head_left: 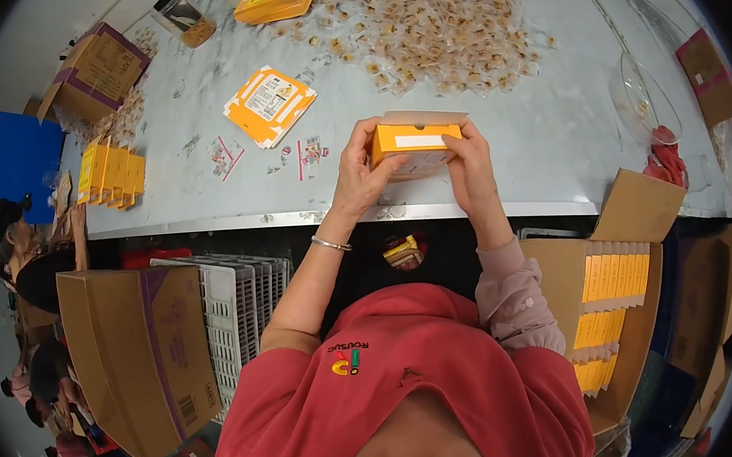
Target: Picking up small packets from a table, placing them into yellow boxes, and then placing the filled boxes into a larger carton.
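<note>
Between my hands is a small orange carton [407,149] with a white strip, held just above the table's front edge. My left hand [361,173] grips its left side, the thumb along the near face. At the right end, my right hand [472,170] closes on the carton with its fingers near the top edge. A raised cardboard-coloured flap shows along the carton's far side. Flattened orange-and-white cartons [269,106] lie to the left of my hands. Small clear packets with coloured print [309,158] lie nearer the edge. Beyond the carton spreads a large heap of small wrapped pieces [429,27].
At my right stands an open cardboard box [644,343] filled with rows of orange cartons. A brown box [138,356] and a grey plastic crate [240,304] are at my left. More orange cartons [113,171] stand at the table's left end near another person [28,258].
</note>
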Action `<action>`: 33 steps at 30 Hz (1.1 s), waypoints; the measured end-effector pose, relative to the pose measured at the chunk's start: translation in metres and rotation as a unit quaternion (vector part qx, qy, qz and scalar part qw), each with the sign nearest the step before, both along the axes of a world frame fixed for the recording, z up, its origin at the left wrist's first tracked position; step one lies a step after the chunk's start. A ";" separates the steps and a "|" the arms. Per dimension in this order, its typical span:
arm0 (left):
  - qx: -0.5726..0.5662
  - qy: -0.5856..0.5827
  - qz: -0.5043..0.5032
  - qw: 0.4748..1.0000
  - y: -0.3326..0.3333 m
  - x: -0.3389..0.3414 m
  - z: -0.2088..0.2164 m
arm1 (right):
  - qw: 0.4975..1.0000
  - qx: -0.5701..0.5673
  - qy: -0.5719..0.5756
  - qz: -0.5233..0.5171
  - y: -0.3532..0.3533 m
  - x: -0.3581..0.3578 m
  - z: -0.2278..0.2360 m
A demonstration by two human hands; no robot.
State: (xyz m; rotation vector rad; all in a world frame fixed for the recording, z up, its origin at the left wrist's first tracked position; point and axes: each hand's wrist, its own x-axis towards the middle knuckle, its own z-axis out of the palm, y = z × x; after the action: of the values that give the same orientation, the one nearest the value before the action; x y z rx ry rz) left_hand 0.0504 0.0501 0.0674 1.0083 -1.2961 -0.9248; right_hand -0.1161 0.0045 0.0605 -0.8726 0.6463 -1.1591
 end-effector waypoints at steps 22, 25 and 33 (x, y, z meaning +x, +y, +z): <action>0.091 -0.048 0.372 0.922 -0.003 0.181 -0.086 | 0.611 -0.367 0.689 -0.130 -0.082 0.007 -0.088; 0.119 -0.169 0.427 0.881 0.003 0.201 -0.093 | 0.679 -0.347 0.629 -0.153 -0.081 -0.005 -0.088; -0.125 -0.369 0.159 0.907 -0.059 0.043 -0.036 | 0.730 -0.322 0.588 -0.137 -0.182 -0.084 -0.088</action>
State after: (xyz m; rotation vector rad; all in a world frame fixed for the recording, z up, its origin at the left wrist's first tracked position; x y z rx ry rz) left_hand 0.0933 -0.0088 0.0311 1.3737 -1.7403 -0.0930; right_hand -0.2004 -0.1770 -0.0272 -2.2418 1.4709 -0.9768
